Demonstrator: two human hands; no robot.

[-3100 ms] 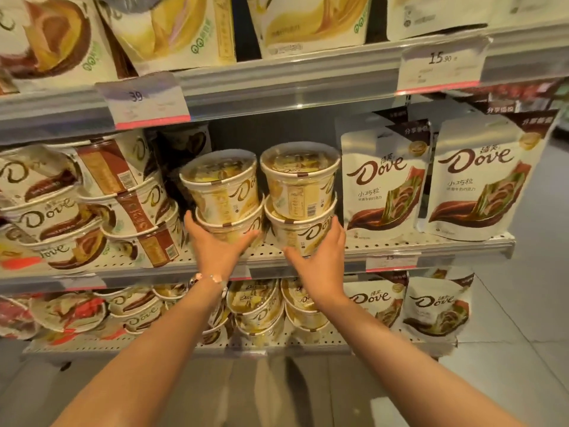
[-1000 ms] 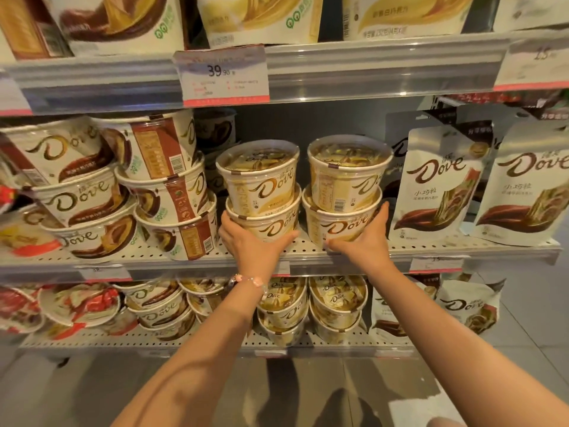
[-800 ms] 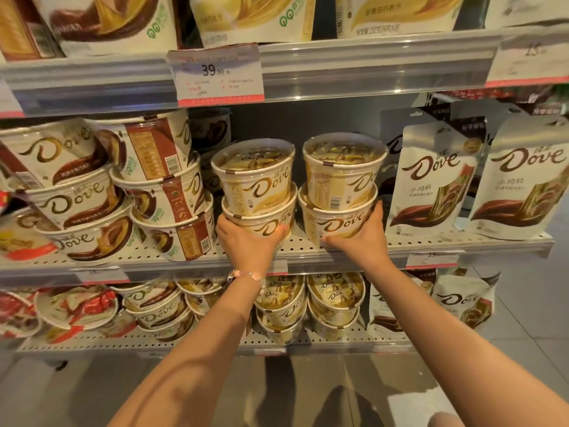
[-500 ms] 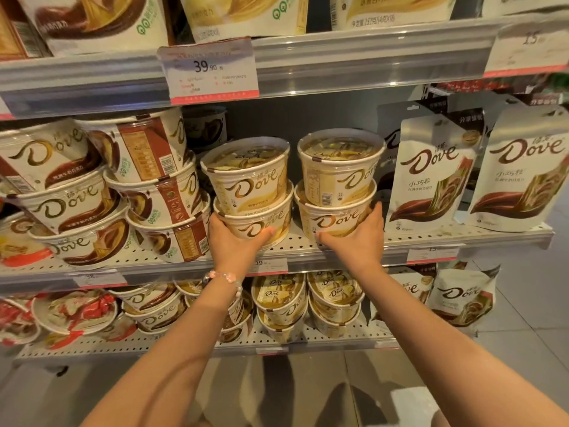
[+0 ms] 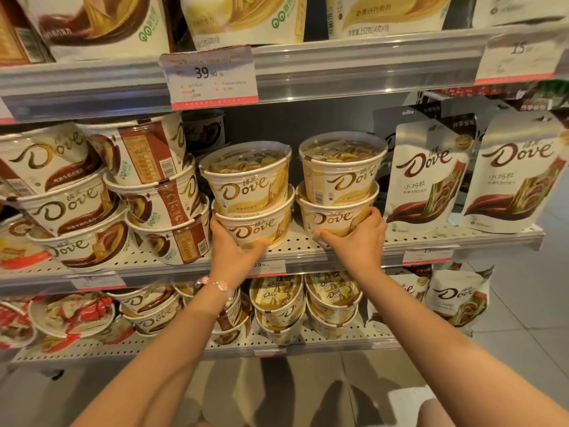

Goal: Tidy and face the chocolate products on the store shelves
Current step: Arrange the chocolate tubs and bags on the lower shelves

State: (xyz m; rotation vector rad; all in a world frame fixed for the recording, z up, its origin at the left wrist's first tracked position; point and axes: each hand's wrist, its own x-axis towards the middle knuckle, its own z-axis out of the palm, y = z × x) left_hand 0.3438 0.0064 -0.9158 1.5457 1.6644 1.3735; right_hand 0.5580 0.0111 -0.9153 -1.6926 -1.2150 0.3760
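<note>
On the middle shelf [image 5: 308,252] two stacks of gold Dove tubs stand side by side, each two high, logos facing out. The left hand [image 5: 231,251] cups the left lower tub [image 5: 258,226] from its left side and front, fingers curled round the base and the thumb up the side wall near the rim. The left top tub [image 5: 246,177] sits nested in it, tilted slightly to the right. The right hand [image 5: 358,238] grips the right lower tub [image 5: 334,218], thumb at the front lower edge and fingers wrapped round the right side. The right top tub [image 5: 343,171] rests on it, roughly level. A bead bracelet [image 5: 215,284] circles the left wrist. Just left of the stacks are brown-labelled tubs [image 5: 160,192] piled three high and leaning, some showing barcodes instead of logos. To the right stand white Dove pouches [image 5: 428,177], upright and facing out, close beside the right stack. A price tag [image 5: 211,77] reading 39.90 hangs on the rail of the shelf above, where large bags [image 5: 243,16] stand. The bottom shelf [image 5: 308,343] carries more gold tubs [image 5: 280,303] below the hands, with red-wrapped tubs [image 5: 74,312] at far left.
</note>
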